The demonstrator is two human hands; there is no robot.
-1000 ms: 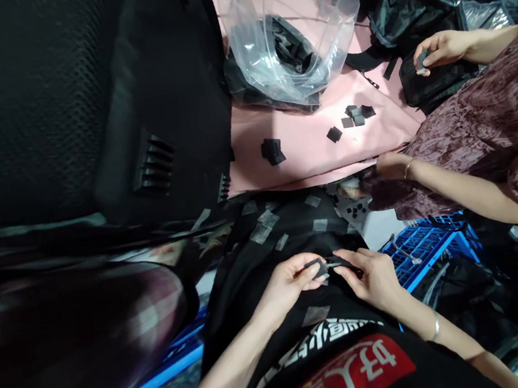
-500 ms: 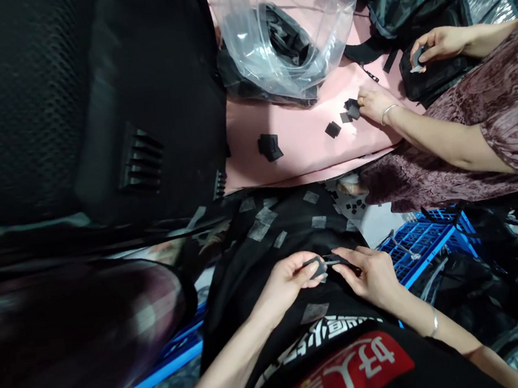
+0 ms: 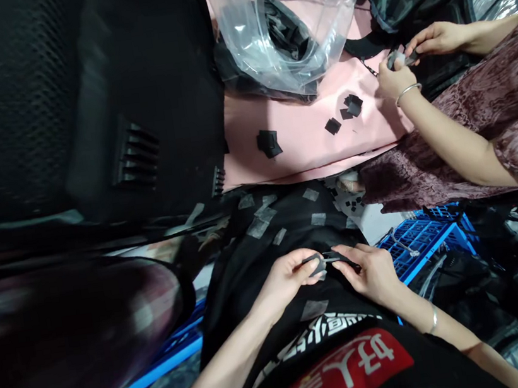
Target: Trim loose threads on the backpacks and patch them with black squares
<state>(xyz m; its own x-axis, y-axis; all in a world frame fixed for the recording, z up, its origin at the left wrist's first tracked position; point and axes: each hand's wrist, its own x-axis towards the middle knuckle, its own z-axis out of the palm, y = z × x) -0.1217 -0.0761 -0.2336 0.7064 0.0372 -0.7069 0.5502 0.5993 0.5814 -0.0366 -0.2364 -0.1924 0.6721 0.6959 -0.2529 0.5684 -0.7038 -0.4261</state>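
Note:
Over my lap, both my hands work close together. My left hand (image 3: 293, 272) pinches a small dark grey square patch (image 3: 316, 266) between thumb and fingers. My right hand (image 3: 369, 268) closes on a slim dark tool (image 3: 350, 264) with thin metal prongs (image 3: 329, 259) that reach the patch's edge. Whether it is snips or tweezers, I cannot tell. Pale square scraps (image 3: 262, 220) cling to the black cloth (image 3: 294, 240) on my lap.
Small black squares (image 3: 269, 144) lie on the pink tabletop (image 3: 298, 150), near a clear plastic bag (image 3: 251, 61). At right, a co-worker's hands (image 3: 396, 77) hold small grey pieces. A large black mesh-sided item (image 3: 129, 77) fills the left; a blue crate (image 3: 418, 243) stands right.
The co-worker's nearer hand has left the black squares on the table and joined the other hand. My own hands have barely moved.

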